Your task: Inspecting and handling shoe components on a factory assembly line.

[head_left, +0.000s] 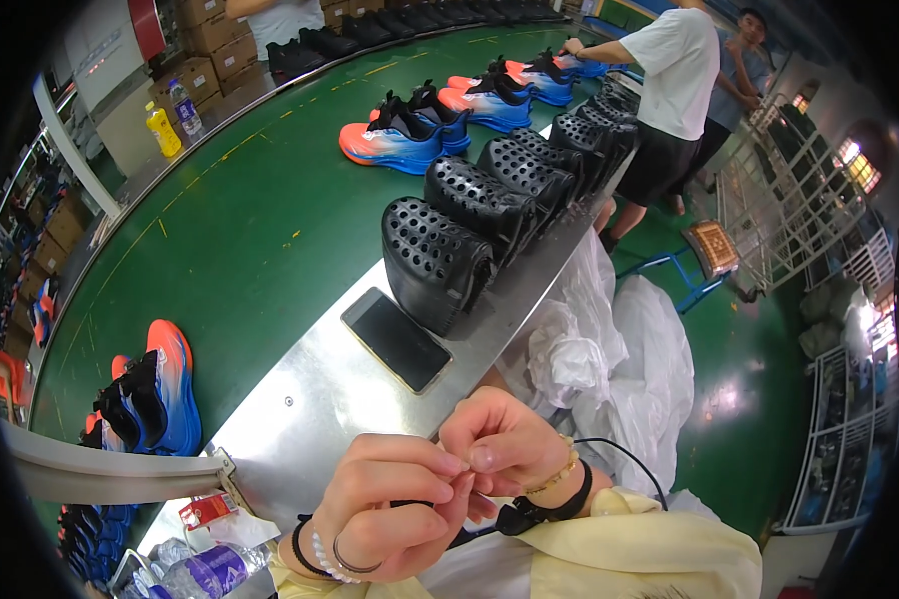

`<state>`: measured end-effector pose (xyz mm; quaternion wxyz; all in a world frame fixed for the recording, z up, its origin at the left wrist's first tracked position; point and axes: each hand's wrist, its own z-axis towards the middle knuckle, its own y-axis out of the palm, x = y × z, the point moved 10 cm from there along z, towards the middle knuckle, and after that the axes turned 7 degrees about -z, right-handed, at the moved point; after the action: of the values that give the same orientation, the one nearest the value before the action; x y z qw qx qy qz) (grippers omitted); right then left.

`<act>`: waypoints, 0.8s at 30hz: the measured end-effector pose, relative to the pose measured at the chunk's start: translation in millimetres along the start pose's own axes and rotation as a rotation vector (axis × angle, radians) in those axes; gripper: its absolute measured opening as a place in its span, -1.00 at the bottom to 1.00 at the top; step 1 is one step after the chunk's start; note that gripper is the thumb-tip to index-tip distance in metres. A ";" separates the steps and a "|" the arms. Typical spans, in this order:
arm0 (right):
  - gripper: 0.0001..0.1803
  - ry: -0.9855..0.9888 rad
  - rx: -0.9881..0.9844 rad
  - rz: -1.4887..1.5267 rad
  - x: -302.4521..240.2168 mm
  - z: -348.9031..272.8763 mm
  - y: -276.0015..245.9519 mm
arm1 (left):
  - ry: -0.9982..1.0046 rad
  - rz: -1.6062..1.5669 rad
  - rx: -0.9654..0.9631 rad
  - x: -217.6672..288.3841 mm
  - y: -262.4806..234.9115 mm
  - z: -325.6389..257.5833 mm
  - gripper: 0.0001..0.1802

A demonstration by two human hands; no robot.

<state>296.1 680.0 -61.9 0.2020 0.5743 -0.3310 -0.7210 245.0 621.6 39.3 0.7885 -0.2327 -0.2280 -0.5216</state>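
Over the near edge of the metal ledge (290, 429), my left hand (385, 504) and my right hand (504, 439) meet, fingertips pinched against each other. Whatever is between the fingertips, if anything, is too small to make out. A dark phone (397, 339) lies flat on the ledge just beyond my hands. Behind the phone, a black perforated shoe-shaped form (435, 262) begins a row of several like it along the ledge. Both wrists carry bracelets and dark bands.
Orange-and-blue sneakers (395, 140) stand on the green conveyor belt (240, 240), with more sneakers (170, 389) at left. A curved metal bar (120, 474) and a water bottle (210, 571) are at lower left. White plastic bags (629, 349) hang at right. A co-worker (674, 75) stands beyond.
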 end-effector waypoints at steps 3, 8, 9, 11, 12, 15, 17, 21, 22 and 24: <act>-0.68 0.011 -0.013 0.001 -0.5 1.5 0.3 | 0.000 0.006 -0.007 -1.1 0.6 -0.4 -0.46; -0.69 0.034 -0.013 -0.061 -4.2 0.9 -1.7 | -0.014 0.016 -0.036 -0.5 2.8 1.3 -0.50; -0.69 0.050 -0.012 -0.088 -2.6 1.4 -2.9 | -0.015 0.018 -0.037 -0.1 2.7 1.7 -0.50; -0.70 0.055 -0.014 -0.070 -0.1 0.6 -6.3 | -0.071 -0.017 -0.034 -5.8 3.9 2.8 -0.53; -0.70 0.061 -0.018 -0.052 1.6 0.2 -6.8 | -0.071 -0.019 -0.034 -6.9 3.6 3.5 -0.53; -0.73 0.040 0.053 -0.032 2.8 -1.3 -9.1 | -0.111 -0.089 -0.061 -12.5 3.5 4.4 -0.55; -0.75 0.005 0.044 -0.094 -2.1 1.4 -9.3 | -0.208 -0.279 -0.041 -21.2 2.7 2.7 -0.68; -0.77 -0.059 0.024 -0.247 -13.4 1.4 -20.7 | -0.272 -0.232 -0.097 -30.5 3.9 5.0 -0.70; -0.77 -0.058 0.023 -0.246 -16.9 2.3 -17.8 | -0.290 -0.241 -0.123 -30.9 6.2 5.6 -0.70; -0.55 0.026 0.126 -0.224 -16.5 3.0 -20.9 | -0.310 -0.249 -0.148 -31.9 8.0 5.9 -0.70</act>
<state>299.4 706.5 -64.9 0.0878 0.6288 -0.3067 -0.7091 240.5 650.8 23.7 0.6543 -0.3374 -0.3348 -0.5882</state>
